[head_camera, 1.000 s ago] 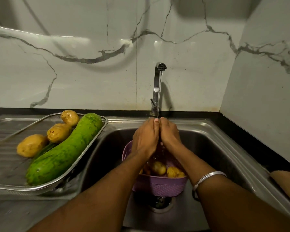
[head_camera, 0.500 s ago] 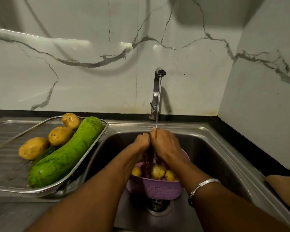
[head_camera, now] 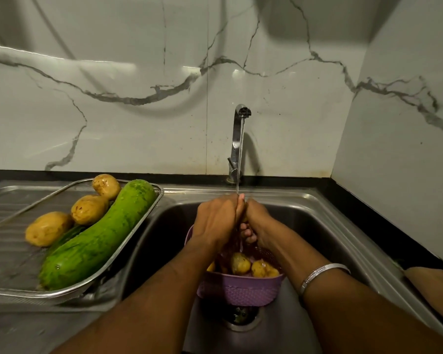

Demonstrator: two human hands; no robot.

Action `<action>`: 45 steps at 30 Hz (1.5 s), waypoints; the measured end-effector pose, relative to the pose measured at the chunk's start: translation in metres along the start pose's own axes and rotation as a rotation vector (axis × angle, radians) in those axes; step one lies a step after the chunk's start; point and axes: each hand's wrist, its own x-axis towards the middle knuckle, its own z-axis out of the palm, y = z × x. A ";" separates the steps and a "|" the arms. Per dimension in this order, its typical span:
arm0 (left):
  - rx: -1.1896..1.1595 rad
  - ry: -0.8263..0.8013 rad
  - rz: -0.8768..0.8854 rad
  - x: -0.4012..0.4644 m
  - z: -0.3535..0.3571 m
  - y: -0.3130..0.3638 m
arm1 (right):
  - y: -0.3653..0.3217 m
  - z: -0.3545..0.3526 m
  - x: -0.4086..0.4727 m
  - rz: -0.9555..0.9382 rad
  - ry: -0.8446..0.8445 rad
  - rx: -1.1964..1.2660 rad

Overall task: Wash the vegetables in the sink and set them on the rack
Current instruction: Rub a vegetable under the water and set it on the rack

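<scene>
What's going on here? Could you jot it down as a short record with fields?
Tap: running
Hands: left hand and right hand pressed together under the stream; what they hold is hidden
Purple basket: in the sink, holding potatoes
Rack: three potatoes and a long green gourd

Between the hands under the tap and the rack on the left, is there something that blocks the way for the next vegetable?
Nothing visible blocks it. Both hands, left hand and right hand, are over the purple basket. The path to the rack crosses only the sink edge. The rack already holds three potatoes and a green gourd.
</scene>
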 end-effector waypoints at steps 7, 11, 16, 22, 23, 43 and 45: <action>-0.560 -0.288 -0.521 0.015 0.014 -0.002 | 0.012 -0.005 0.007 -0.682 0.489 -0.565; -0.899 -0.499 -0.867 0.013 0.010 0.001 | 0.016 -0.005 0.006 -0.839 0.584 -0.676; -0.894 -0.298 -0.762 0.015 0.019 0.003 | 0.012 -0.005 0.014 -0.667 0.622 -0.551; -1.244 -0.530 -0.743 0.016 0.016 0.010 | 0.015 -0.016 0.023 -0.637 0.705 -0.481; -1.278 -0.538 -0.741 0.015 0.016 0.009 | 0.017 -0.015 0.025 -0.624 0.686 -0.471; -1.195 -0.313 -0.848 0.006 0.020 0.010 | 0.027 -0.001 0.040 -0.535 0.436 -0.333; -1.241 -0.243 -0.888 0.007 0.022 0.010 | 0.025 0.001 0.036 -0.583 0.430 -0.358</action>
